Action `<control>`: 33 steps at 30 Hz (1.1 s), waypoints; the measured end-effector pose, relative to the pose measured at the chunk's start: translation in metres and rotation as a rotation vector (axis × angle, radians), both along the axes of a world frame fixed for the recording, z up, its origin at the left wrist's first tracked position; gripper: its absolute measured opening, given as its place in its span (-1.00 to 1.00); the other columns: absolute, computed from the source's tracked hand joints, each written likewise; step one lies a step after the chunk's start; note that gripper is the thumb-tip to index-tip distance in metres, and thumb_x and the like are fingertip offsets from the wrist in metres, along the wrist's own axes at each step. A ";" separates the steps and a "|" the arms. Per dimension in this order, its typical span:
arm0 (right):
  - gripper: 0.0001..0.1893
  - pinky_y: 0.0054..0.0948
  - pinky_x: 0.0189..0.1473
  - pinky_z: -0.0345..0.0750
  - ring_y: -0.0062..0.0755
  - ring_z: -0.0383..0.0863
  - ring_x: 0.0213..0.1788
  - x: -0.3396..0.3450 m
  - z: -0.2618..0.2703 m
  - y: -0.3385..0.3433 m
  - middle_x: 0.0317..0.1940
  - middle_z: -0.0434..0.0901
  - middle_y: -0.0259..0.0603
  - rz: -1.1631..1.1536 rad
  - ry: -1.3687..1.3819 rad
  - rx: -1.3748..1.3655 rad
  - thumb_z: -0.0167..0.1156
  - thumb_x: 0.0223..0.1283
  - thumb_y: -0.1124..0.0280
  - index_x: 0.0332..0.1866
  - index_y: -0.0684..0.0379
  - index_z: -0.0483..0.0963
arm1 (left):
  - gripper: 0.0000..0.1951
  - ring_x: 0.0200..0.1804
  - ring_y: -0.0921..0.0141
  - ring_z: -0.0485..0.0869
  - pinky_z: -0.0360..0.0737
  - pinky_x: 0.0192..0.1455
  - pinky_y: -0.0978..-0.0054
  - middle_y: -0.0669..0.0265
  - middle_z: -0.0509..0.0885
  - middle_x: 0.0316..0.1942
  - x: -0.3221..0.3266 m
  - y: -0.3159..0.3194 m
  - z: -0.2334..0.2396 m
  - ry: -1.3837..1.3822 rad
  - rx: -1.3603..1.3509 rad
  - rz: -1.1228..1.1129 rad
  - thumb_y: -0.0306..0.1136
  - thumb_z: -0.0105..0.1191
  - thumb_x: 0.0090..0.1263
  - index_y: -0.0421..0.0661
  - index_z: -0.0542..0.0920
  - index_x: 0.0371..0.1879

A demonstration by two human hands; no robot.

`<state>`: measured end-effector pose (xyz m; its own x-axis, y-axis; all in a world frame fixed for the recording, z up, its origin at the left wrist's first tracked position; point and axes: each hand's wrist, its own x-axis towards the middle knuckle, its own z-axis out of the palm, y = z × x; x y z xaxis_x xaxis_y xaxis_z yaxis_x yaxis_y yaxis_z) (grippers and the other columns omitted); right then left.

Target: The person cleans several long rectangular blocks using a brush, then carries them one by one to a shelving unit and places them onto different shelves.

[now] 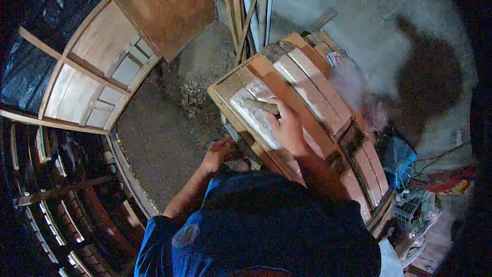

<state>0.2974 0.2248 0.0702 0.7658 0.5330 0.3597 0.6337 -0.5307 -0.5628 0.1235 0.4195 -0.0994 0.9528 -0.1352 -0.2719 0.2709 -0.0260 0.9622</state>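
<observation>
A wooden panel door or frame [273, 88] with raised, pale-dusted panels lies flat in front of me, slanting across the view. My right hand [286, 127] is over its near panel, the fingers wrapped around a short, pale stick-like piece [262, 105]. The far end of that piece rests on or just above the panel; what it is cannot be made out. Lower and to the left, my left hand [221, 152] is beside the door's near edge, its fingers curled. Blur and shadow hide whether it grips anything.
A framed wooden panel [88, 77] stands at the left, below a large brown board [165, 4]. Wooden strips [240, 15] lean against the wall behind the door. Slatted wood [65, 207] fills the lower left. A wire basket [409, 207] and plastic bags stand at the right.
</observation>
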 end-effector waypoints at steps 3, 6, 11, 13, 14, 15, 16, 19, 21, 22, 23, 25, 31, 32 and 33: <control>-0.72 -0.43 -0.16 0.48 -0.37 0.57 -0.24 -0.024 0.018 0.005 -0.32 0.56 -0.12 -0.228 0.284 0.293 0.19 0.17 0.41 -0.04 0.23 0.41 | -0.53 0.20 0.26 0.41 0.39 0.21 0.36 0.21 0.38 0.21 0.000 -0.005 0.019 0.200 -0.222 0.157 -0.23 -0.09 0.41 -0.11 0.29 0.27; -0.75 -0.44 -0.15 0.47 -0.39 0.56 -0.25 -0.028 0.004 -0.011 -0.33 0.57 -0.13 -0.257 0.298 0.189 0.16 0.19 0.41 -0.06 0.24 0.41 | -0.53 0.07 0.33 0.50 0.47 0.12 0.38 0.25 0.48 0.07 -0.012 0.003 -0.012 0.116 -0.263 0.224 -0.19 -0.06 0.44 -0.17 0.29 0.25; -0.68 -0.37 -0.26 0.50 -0.22 0.60 -0.37 -0.051 -0.011 -0.052 -0.37 0.58 -0.07 -0.250 0.230 0.353 0.14 0.24 0.26 -0.01 0.20 0.38 | -0.55 0.07 0.39 0.49 0.45 0.12 0.43 0.26 0.49 0.06 -0.010 -0.003 0.006 -0.006 -0.004 0.027 -0.24 -0.05 0.43 -0.14 0.30 0.25; -0.68 -0.40 -0.27 0.50 -0.36 0.57 -0.39 -0.062 -0.005 -0.057 -0.42 0.55 -0.14 -0.298 0.247 0.021 0.11 0.25 0.26 -0.01 0.24 0.37 | -0.54 0.07 0.40 0.49 0.44 0.12 0.45 0.26 0.50 0.06 -0.008 -0.003 0.019 0.114 -0.036 0.054 -0.26 -0.04 0.43 -0.15 0.29 0.26; -0.68 -0.39 -0.27 0.50 -0.36 0.57 -0.39 -0.074 0.001 -0.058 -0.44 0.54 -0.15 -0.388 0.299 0.117 0.10 0.24 0.25 -0.02 0.26 0.36 | -0.54 0.07 0.40 0.49 0.44 0.12 0.45 0.25 0.50 0.06 -0.010 -0.003 0.020 0.156 -0.046 0.060 -0.27 -0.04 0.43 -0.16 0.29 0.26; -0.68 -0.38 -0.28 0.50 -0.37 0.56 -0.38 -0.083 0.014 -0.056 -0.45 0.53 -0.17 -0.475 0.351 0.215 0.09 0.24 0.25 -0.03 0.27 0.36 | -0.53 0.06 0.39 0.49 0.43 0.13 0.46 0.25 0.51 0.07 -0.011 -0.002 0.016 0.007 0.080 0.019 -0.27 -0.03 0.43 -0.17 0.28 0.27; -0.70 -0.38 -0.24 0.50 -0.36 0.56 -0.35 -0.086 0.016 -0.059 -0.41 0.55 -0.15 -0.486 0.392 0.302 0.13 0.22 0.28 -0.07 0.28 0.38 | -0.52 0.05 0.39 0.49 0.43 0.13 0.46 0.25 0.51 0.07 -0.014 -0.002 0.012 -0.142 0.204 -0.023 -0.28 -0.02 0.43 -0.18 0.27 0.27; -0.73 -0.35 -0.20 0.48 -0.33 0.56 -0.31 -0.083 0.006 -0.089 -0.35 0.57 -0.14 -0.413 0.414 -0.058 0.15 0.21 0.31 -0.11 0.28 0.39 | -0.54 0.11 0.37 0.49 0.39 0.18 0.45 0.21 0.51 0.11 -0.004 -0.015 0.013 -0.067 -0.047 0.079 -0.29 -0.02 0.42 -0.17 0.31 0.25; -0.73 -0.34 -0.20 0.48 -0.25 0.52 -0.33 -0.093 0.006 -0.095 -0.42 0.53 -0.13 -0.485 0.144 -0.032 0.14 0.22 0.31 -0.11 0.28 0.39 | -0.54 0.15 0.36 0.48 0.38 0.20 0.44 0.19 0.50 0.13 -0.003 -0.016 0.011 -0.150 0.132 0.030 -0.29 0.00 0.41 -0.14 0.31 0.25; -0.75 -0.32 -0.19 0.48 -0.24 0.50 -0.33 -0.098 0.009 -0.097 -0.40 0.51 -0.12 -0.541 0.161 0.075 0.14 0.22 0.33 -0.13 0.28 0.39 | -0.54 0.19 0.36 0.46 0.37 0.22 0.44 0.16 0.49 0.16 -0.003 -0.016 0.010 -0.237 0.308 -0.007 -0.30 0.01 0.40 -0.11 0.32 0.26; -0.76 -0.29 -0.17 0.47 -0.24 0.48 -0.33 -0.101 0.011 -0.100 -0.39 0.50 -0.12 -0.596 0.177 0.184 0.15 0.22 0.35 -0.14 0.28 0.39 | -0.54 0.19 0.36 0.46 0.37 0.22 0.44 0.16 0.49 0.16 -0.001 -0.019 0.009 -0.237 0.309 -0.018 -0.30 0.01 0.40 -0.11 0.32 0.26; -0.79 -0.26 -0.21 0.46 -0.22 0.47 -0.35 -0.105 0.005 -0.117 -0.40 0.49 -0.10 -0.479 0.116 0.055 0.15 0.24 0.36 -0.17 0.28 0.38 | -0.53 0.24 0.34 0.43 0.37 0.23 0.42 0.11 0.47 0.17 0.006 -0.029 0.010 -0.033 0.100 0.089 -0.29 0.03 0.39 -0.06 0.32 0.26; -0.84 -0.40 -0.31 0.45 -0.41 0.46 -0.41 -0.128 0.012 -0.138 -0.45 0.47 -0.18 -0.559 0.240 0.020 0.14 0.22 0.45 -0.14 0.24 0.39 | -0.51 0.22 0.28 0.46 0.39 0.23 0.40 0.11 0.47 0.18 0.011 -0.044 0.011 -0.064 0.135 0.029 -0.28 0.03 0.37 -0.01 0.29 0.28; -0.84 -0.40 -0.31 0.45 -0.41 0.46 -0.41 -0.133 0.009 -0.143 -0.45 0.47 -0.18 -0.571 0.242 0.020 0.14 0.22 0.45 -0.14 0.24 0.39 | -0.51 0.22 0.28 0.46 0.39 0.23 0.40 0.11 0.47 0.18 0.009 -0.046 0.009 -0.063 0.134 0.017 -0.28 0.03 0.37 -0.01 0.29 0.28; -0.86 -0.33 -0.26 0.45 -0.27 0.48 -0.36 -0.138 0.005 -0.148 -0.43 0.48 -0.10 -0.682 0.184 0.060 0.13 0.22 0.47 -0.18 0.24 0.38 | -0.51 0.21 0.28 0.46 0.39 0.23 0.38 0.11 0.47 0.18 0.008 -0.048 0.007 -0.128 0.213 -0.002 -0.29 0.03 0.38 0.01 0.29 0.29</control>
<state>0.1593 0.0772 0.0748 0.9730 -0.1040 0.2062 0.0626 -0.7404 -0.6692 0.1313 0.3715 -0.0925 0.9812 -0.0894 -0.1711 0.1465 -0.2323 0.9615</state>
